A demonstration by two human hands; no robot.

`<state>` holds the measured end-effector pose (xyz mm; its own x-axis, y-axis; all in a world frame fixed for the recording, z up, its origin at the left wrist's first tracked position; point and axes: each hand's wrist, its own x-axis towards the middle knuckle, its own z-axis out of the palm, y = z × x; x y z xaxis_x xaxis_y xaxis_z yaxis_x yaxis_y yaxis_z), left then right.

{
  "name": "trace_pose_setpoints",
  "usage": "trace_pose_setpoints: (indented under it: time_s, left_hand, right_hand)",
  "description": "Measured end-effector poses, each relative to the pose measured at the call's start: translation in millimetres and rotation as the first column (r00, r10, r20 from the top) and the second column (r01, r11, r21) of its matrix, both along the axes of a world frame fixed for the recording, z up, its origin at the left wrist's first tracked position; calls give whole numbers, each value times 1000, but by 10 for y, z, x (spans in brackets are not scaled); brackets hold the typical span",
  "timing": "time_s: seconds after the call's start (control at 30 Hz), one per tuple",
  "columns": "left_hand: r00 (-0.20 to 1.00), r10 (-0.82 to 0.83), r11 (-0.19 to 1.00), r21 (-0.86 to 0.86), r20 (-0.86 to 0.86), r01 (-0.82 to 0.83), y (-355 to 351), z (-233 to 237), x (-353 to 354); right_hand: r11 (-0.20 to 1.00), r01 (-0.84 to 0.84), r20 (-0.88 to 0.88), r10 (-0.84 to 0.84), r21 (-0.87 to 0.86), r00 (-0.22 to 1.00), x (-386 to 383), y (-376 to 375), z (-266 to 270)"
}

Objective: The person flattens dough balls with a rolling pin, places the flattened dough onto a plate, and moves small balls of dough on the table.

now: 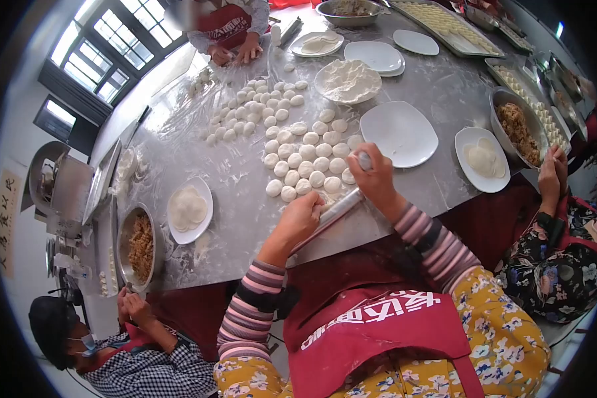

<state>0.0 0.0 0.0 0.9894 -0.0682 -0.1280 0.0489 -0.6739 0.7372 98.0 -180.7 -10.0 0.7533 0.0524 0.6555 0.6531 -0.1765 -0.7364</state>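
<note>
My right hand (pixel 376 178) is wrapped around a rolling pin (pixel 363 160), whose rounded grey end sticks out above the fist. My left hand (pixel 300 217) is closed at the near edge of the dough pieces, and what its fingers pinch is mostly hidden. Between and below both hands a smooth grey bar (pixel 335 215) lies slantwise near the table edge. Just beyond them, many round, flattened dough pieces (pixel 307 152) sit close together on the floured metal table (pixel 242 212).
A flour bowl (pixel 348 81) and an empty white plate (pixel 399 134) stand beyond. Wrappers lie on plates at left (pixel 188 211) and right (pixel 482 159). Filling bowls (pixel 139 245) (pixel 517 126) flank me. People work at left, right and across; trays of dumplings (pixel 448 28) stand far right.
</note>
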Motion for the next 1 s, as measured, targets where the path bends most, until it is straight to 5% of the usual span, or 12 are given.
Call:
trace_pose_setpoints:
  time_s: [0.07,0.23,0.43,0.53,0.57,0.63,0.7,0.77,0.87,1.0]
  left_hand:
    - [998,29,999,40,60,-32,108,-22,17]
    - [998,14,994,113,-66,-6,-135,200,-59]
    - [974,-216,960,-197,-64,200,-372,344,548]
    - [991,-120,748,-661,-59,51,-757,702,916]
    - [999,-37,819,-572,8,35,-740,634,1049]
    - [996,67,996,-61,58,-64,-631,422,1187]
    - [986,-92,905,424,137,25,-648,305,1030]
    - [985,-107,916,398,135,45,-679,179,894]
    - [914,-179,891,454,365,-7,-724,135,831]
    - [889,-246,881,472,387,39,-697,209,670]
  right_hand:
    - [1000,3,129,-2,-8,992,54,138,14]
    - [998,2,107,6,-70,994,-452,-481,34]
    - [987,-163,-42,163,-4,986,-657,-698,77]
    - [986,-166,19,166,7,986,-598,-673,66]
    - [984,-177,31,176,16,984,-600,-674,49]
    - [982,-185,16,185,23,983,-626,-687,53]
    - [981,-189,3,189,31,982,-622,-691,75]
    - [975,-214,-8,215,60,977,-621,-686,95]
    - [979,-200,-13,201,40,980,-610,-673,100]
    - [982,-189,64,189,-9,980,-551,-679,111]
